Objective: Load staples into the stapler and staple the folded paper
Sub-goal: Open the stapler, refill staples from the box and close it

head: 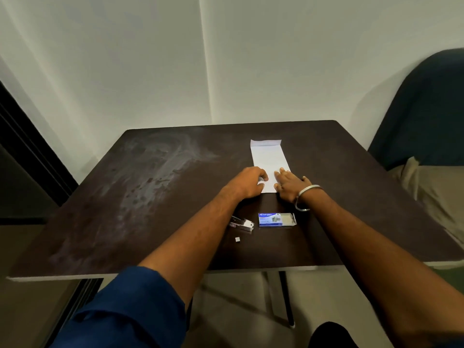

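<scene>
A dark brown table [155, 197] fills the middle of the room, its top smeared with a pale, dusty patch toward the left. To the right of it sits a dark blue chair [426, 109] with a tan cloth [431, 187] over the seat.

On the far right part of the tabletop lies the folded paper [268, 156], a long white strip running away from the person, faint ruled lines on it that I cannot read. Both arms reach out to its near end. The left hand [247, 183], coming from a rolled blue sleeve [135, 305], has its fingers curled over the paper's near left corner and seems to grasp it. The right hand [288, 183] lies flat with straight fingers pressing the paper's near right edge; a silver bangle [305, 197] circles that wrist.

Nearer the person, between the forearms, rests a blue staple box [276, 219], its tray slid partly out to the right; the white brand word on the lid is too blurred to make out. Just left of it lies the small metal stapler [242, 224], partly under the left forearm. A tiny block of staples [237, 239] sits just in front of the stapler.
</scene>
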